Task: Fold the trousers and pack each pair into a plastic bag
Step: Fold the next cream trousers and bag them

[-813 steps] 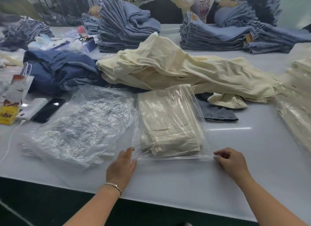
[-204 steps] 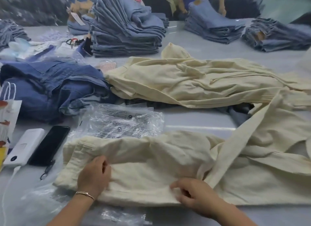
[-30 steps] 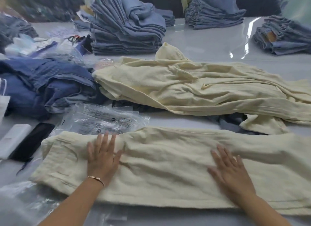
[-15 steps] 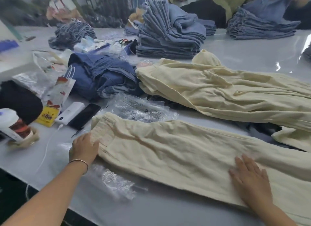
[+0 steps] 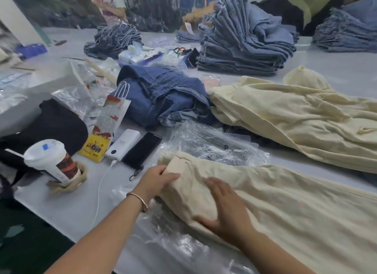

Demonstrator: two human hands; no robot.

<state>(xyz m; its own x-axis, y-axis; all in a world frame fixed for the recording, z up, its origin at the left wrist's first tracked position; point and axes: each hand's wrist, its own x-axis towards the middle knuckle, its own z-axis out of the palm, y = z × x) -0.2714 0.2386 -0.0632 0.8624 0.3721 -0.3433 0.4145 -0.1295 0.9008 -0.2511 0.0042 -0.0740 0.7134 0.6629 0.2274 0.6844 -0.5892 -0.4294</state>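
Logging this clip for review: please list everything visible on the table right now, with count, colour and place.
cream trousers: one, cream, near edge, waist end being folded
cream pile: one heap, cream, right centre
plastic bags: several, clear, behind the trousers' waist end
denim heap: one, blue, centre left
folded jeans stacks: several, blue, far side
phone: one, black, left centre
power bank: one, white, beside phone
cup: one, white lid, left edge
left hand: grips waist end
right hand: flat on the fold
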